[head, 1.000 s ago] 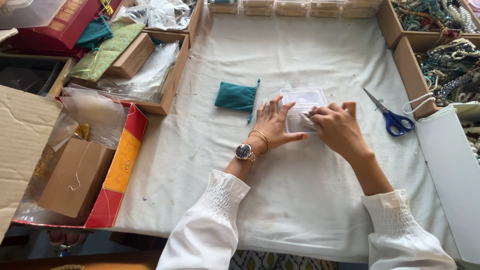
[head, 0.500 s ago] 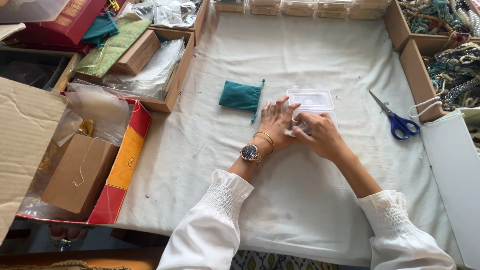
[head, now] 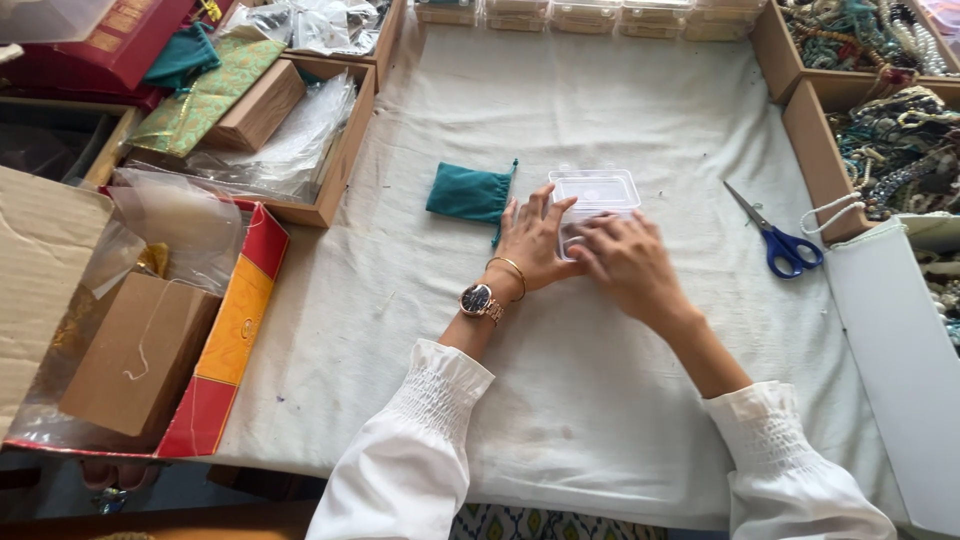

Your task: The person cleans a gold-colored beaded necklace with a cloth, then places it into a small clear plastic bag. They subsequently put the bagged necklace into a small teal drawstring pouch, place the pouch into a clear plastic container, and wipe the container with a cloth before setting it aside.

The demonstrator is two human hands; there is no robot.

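Head view, looking down on a table covered by a white cloth (head: 600, 400). A small clear plastic box (head: 596, 190) with its hinged lid laid open is seen near the middle of the cloth, somewhat toward the far edge. The left hand (head: 533, 243) is laid flat at the box's left side, fingers spread and released, fingertips touching the box. The right hand (head: 625, 262) is pressed palm-down over the near half of the box, fingers extended and unclenched; whether anything is pinched beneath it cannot be told. A watch (head: 477, 299) and a thin bangle (head: 510, 267) are worn on the left wrist; both arms are sleeved in white. A teal drawstring pouch (head: 468, 194) is lying just to the left of the box, apart from the hand. Blue-handled scissors (head: 777, 238) are placed toward the right edge. Wooden trays of beaded jewellery (head: 900, 150) are set along the right edge, a row of clear boxes (head: 590, 14) along the far edge, and a wooden tray (head: 345, 160) with a red-and-yellow carton (head: 235, 340) along the left edge.
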